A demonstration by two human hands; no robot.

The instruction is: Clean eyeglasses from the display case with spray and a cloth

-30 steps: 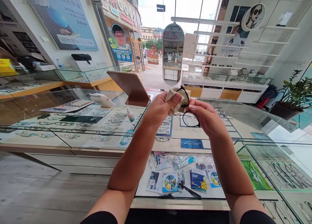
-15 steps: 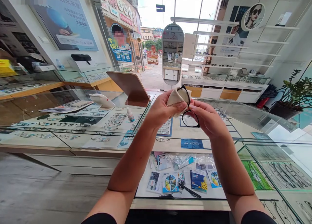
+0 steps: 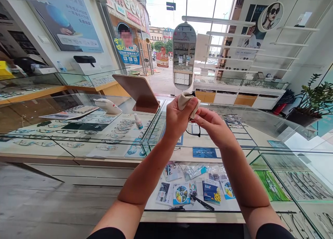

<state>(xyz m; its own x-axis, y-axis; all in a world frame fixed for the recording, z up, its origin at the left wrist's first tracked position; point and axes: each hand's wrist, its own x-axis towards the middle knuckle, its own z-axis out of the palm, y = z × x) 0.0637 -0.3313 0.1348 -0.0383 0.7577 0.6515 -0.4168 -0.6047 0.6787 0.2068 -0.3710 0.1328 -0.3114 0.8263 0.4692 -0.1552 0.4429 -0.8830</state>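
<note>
My left hand (image 3: 179,116) is closed round a beige cleaning cloth (image 3: 184,99), its thumb pressing the cloth over the upper part of a pair of black-framed eyeglasses (image 3: 199,131). Pinched in the fingers of my right hand (image 3: 210,123) is the frame of those eyeglasses, near their middle. One dark rim hangs below the hands; the other lens is hidden by the cloth and fingers. Both hands are held up above the glass display counter (image 3: 156,124), close together.
A white spray bottle (image 3: 138,121) and a tilted tabletop mirror (image 3: 137,93) stand on the counter at left. Below my arms lie leaflets (image 3: 181,194) and a black pen (image 3: 202,202). A potted plant (image 3: 303,116) is at right.
My left hand has turned, bringing its thumb up over the cloth, which now covers the upper lens. The eyeglasses have shifted slightly left and tilted. My right hand keeps its pinch.
</note>
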